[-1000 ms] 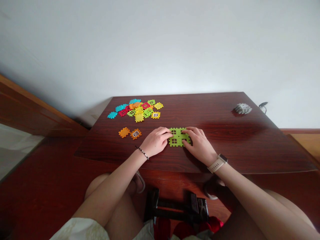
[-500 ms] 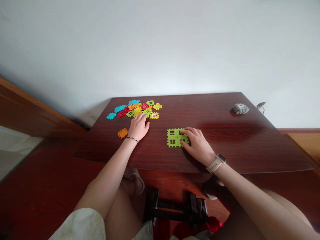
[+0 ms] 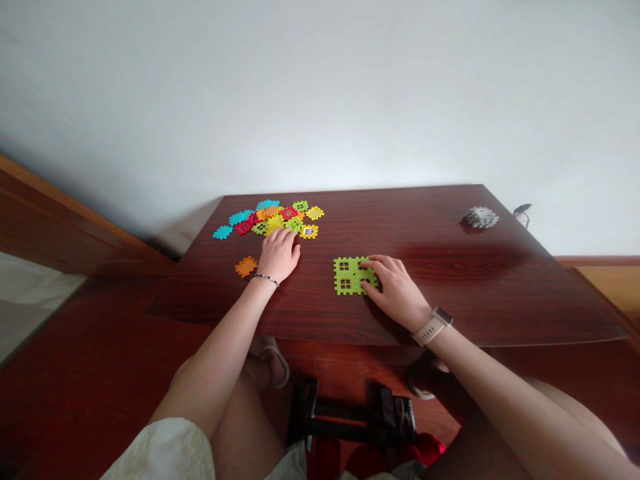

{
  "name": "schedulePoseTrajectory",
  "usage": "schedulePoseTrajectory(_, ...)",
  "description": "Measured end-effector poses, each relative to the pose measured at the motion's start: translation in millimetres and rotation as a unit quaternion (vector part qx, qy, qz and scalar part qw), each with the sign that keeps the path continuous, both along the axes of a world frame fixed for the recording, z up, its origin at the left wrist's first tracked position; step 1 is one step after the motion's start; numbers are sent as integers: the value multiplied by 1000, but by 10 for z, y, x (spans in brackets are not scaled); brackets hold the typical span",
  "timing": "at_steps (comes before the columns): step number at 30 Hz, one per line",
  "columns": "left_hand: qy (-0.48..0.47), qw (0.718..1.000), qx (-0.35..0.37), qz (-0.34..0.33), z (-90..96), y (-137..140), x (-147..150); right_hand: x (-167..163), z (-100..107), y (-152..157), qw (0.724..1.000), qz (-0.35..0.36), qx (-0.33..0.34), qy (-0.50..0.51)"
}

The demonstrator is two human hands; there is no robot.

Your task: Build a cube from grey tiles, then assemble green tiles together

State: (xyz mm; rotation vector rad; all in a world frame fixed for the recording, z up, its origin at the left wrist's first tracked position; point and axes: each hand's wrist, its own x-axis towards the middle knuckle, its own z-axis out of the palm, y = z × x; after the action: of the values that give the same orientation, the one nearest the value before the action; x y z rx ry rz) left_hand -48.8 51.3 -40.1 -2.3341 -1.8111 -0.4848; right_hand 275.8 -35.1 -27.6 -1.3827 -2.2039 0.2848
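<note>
Touching the green panel (image 3: 353, 279), just to its left, with the right hand (image 3: 397, 291), thumb and fingers parted. Left hand (image 3: 279, 255) nearer the tile pile (image 3: 276, 219), just beyond; cannot tell whether pinching.

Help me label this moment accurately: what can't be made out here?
All in the head view:
Left hand: fingertip contact with the coloured pieces, hidden by the hand.
Green panel: part of its right side, covered by the right hand.
Grey stack: piece count, too small.
Right arm: upper end, cut off at the lower right.
</note>
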Motion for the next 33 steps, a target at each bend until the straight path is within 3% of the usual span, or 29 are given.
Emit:
schedulePoseTrajectory(17,4,999,8,35,90,-94,39,7,19,-3,1000,4,-4,0)
schedulePoseTrajectory(33,-4,1000,2,22,86,-82,33,12,8,1,1000,8,0,4)
